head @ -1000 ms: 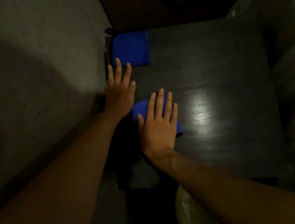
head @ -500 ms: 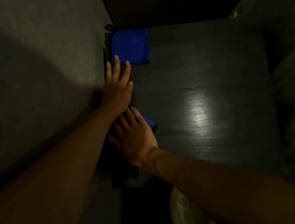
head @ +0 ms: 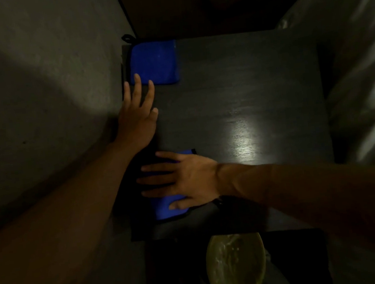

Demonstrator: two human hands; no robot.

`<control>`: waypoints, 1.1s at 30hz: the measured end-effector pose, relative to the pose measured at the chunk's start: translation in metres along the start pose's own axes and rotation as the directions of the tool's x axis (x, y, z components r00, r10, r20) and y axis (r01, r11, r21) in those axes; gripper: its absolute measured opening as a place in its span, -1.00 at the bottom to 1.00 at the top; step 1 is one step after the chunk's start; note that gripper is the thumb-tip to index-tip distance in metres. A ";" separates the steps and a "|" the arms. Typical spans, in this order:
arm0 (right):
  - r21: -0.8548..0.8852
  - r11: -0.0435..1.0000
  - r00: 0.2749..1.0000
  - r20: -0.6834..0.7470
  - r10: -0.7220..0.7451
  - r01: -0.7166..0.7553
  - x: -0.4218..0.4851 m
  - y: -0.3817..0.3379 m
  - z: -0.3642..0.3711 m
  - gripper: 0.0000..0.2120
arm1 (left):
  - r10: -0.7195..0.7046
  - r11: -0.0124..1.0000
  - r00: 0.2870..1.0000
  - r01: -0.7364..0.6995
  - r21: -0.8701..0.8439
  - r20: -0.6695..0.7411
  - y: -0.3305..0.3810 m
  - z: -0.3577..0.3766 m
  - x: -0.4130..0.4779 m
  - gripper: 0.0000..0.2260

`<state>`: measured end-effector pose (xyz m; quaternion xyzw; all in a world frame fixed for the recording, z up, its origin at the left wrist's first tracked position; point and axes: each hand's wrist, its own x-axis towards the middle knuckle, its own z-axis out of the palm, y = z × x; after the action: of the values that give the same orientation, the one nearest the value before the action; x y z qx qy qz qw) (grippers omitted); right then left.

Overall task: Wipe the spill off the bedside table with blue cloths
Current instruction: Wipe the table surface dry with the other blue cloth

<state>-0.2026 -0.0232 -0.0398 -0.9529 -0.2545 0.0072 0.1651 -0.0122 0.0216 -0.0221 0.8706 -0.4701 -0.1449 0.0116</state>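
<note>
Very dim, grainy. One glare patch on the dark worktop (head: 247, 139); deep shadow lower left and along near edge. Edges soft, bowed.

Right hand (head: 186, 179) flat on blue cloth (head: 168, 208), left hand (head: 136, 122) on dark table (head: 244, 77)

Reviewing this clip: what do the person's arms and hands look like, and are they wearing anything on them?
Both forearms are bare as far as the frame shows: no sleeves and no gloves. The left hand and right hand show no rings or markings that can be made out. Something small and dark sits by the right wrist; the dim light hides what it is.
</note>
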 end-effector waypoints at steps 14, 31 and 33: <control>-0.112 0.891 0.893 0.052 0.447 -0.440 -0.070 -0.049 -0.039 -0.22 | -0.031 1.000 0.999 0.031 0.001 -0.017 0.005 -0.002 -0.001 -0.41; -0.112 0.903 0.880 0.204 0.430 -0.415 -0.114 -0.033 -0.022 -0.31 | -0.026 0.999 0.998 0.028 0.034 -0.053 0.004 0.004 -0.001 -0.41; -0.112 0.918 0.890 0.225 0.397 -0.381 -0.127 -0.028 -0.025 -0.30 | -0.038 0.999 0.999 0.039 0.031 -0.033 0.005 0.004 -0.001 -0.40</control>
<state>-0.3245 -0.0703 -0.0166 -0.9812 -0.0768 0.1484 0.0968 -0.0175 0.0200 -0.0250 0.8818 -0.4552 -0.1234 0.0029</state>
